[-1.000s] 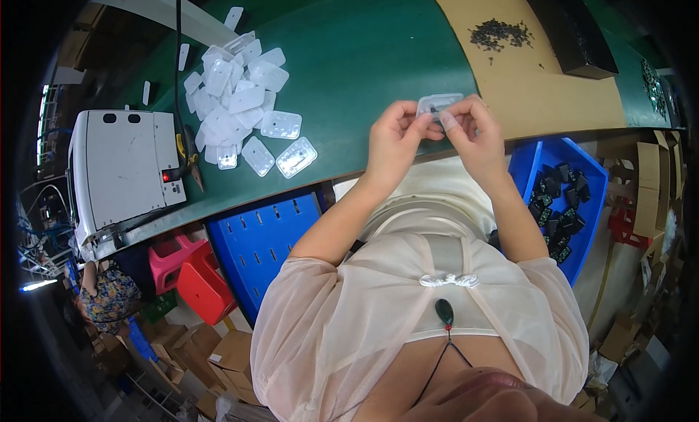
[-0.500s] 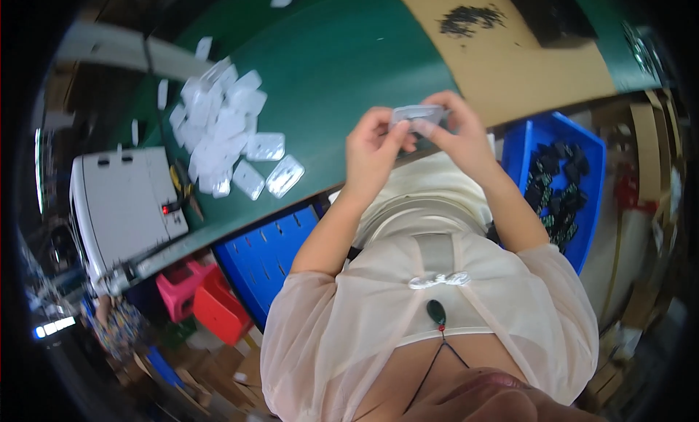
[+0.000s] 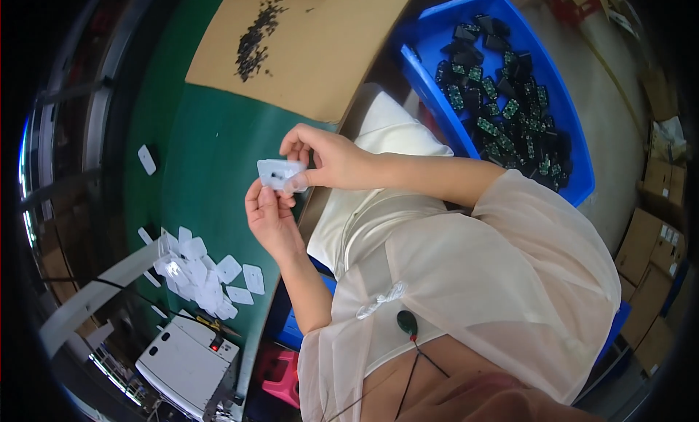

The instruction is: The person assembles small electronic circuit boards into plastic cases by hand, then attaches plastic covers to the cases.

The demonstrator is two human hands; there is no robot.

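Well, in the head view the tan sheet (image 3: 320, 50) lies across the green table (image 3: 218, 131), and everything can be placed from it. Just below its lower edge, both hands hold the translucent white cover (image 3: 269, 166), which shows a small dark spot near its middle. The left hand (image 3: 270, 219) pinches the cover's lower edge, thumb and fingers closed on it; the right hand (image 3: 324, 158) grips its right end, thumb pressed to the near face and the other fingers curled behind or above.

On the sheet itself lies a scatter of small dark pieces (image 3: 253, 49). Well below the sheet is a heap of similar white covers (image 3: 195, 270), and beyond that heap stands a white machine (image 3: 186, 364) with a red light (image 3: 216, 343). Left of the sheet and lower down, a single white piece (image 3: 146, 160) lies on the table.

Right of the sheet, a blue bin (image 3: 579, 123) carries black parts with green circuit boards (image 3: 502, 105). Farther right and lower than the sheet, brown cartons (image 3: 637, 247) are stacked; one bears a white label (image 3: 671, 235), its print too small to read. A pink stool (image 3: 282, 378) shows far below the sheet.
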